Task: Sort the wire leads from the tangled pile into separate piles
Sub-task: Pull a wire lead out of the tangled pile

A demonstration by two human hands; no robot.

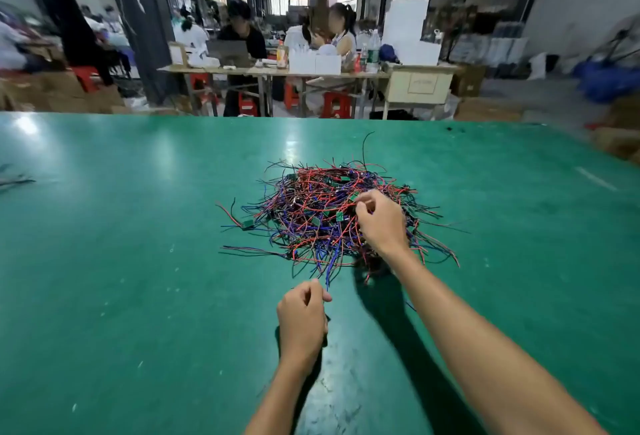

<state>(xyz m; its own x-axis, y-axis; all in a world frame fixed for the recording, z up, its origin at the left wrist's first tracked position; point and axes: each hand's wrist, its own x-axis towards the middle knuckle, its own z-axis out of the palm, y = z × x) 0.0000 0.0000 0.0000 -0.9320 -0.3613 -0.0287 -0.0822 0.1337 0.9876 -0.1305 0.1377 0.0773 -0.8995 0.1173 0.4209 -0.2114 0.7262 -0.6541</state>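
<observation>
Gleaming green table (138, 261), busy workshop.

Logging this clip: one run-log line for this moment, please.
right hand pinching wires in tangled pile | left hand curled near pile edge | green table

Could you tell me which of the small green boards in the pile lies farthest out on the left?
The green board at the pile's left edge, apart from the tangle, trailing red and black leads.

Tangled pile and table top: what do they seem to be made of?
Tangled pile: thin wires, apparently plastic-insulated in red, blue and black, joined to small green boards, probably circuit boards. Table top: green mat, probably rubber or vinyl; semi-gloss, with lamp reflections and pale scuffs.
</observation>
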